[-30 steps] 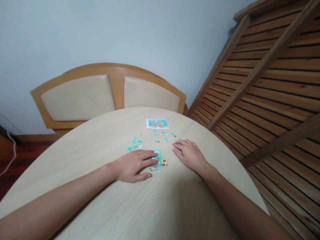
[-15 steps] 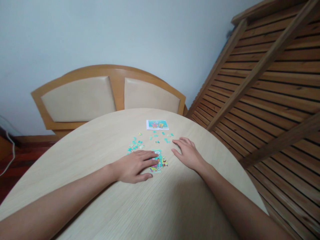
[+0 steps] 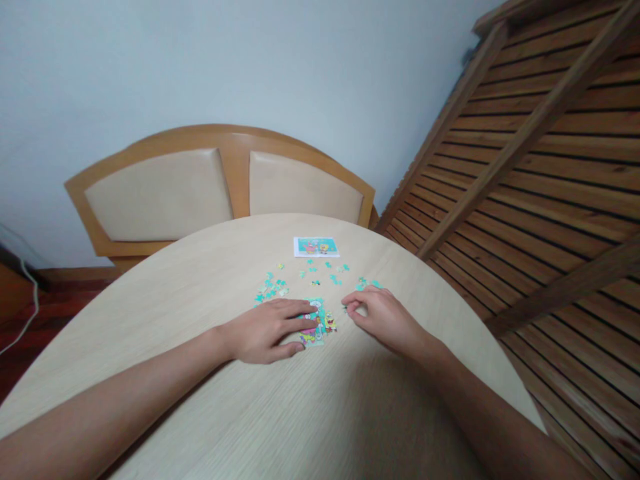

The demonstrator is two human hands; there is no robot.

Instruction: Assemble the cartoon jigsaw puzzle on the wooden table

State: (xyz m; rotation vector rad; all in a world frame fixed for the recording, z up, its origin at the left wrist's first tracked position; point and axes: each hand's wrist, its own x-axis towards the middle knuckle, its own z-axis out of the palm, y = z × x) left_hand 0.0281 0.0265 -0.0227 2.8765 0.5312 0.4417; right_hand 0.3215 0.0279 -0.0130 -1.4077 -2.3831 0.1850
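Observation:
My left hand (image 3: 270, 330) lies flat, fingers stretched over a partly joined jigsaw puzzle (image 3: 313, 337), covering its left part. Pink, teal and yellow cartoon figures show between and beyond the fingers. A yellow joined section (image 3: 331, 323) juts from the puzzle's right side. To the right, my right hand (image 3: 387, 315) is closed in a pinch, thumb against index finger, with a small dark-and-teal puzzle piece (image 3: 345, 309) at the fingertips just above or on the table. Most of that piece is hidden by the fingers.
Loose teal pieces (image 3: 273, 288) lie left of the puzzle, more pieces (image 3: 334, 279) beyond it, and others (image 3: 369, 284) behind my right hand. A cartoon picture sheet (image 3: 317, 247) lies farther back on the round table (image 3: 200, 260). A padded wooden backrest (image 3: 160, 193) and slatted wood (image 3: 540, 173) stand around it.
My right hand has drawn closer and lower, its spread fingers closing into a pinch on a small piece. Pieces it covered now show behind it. My left hand stays on the puzzle.

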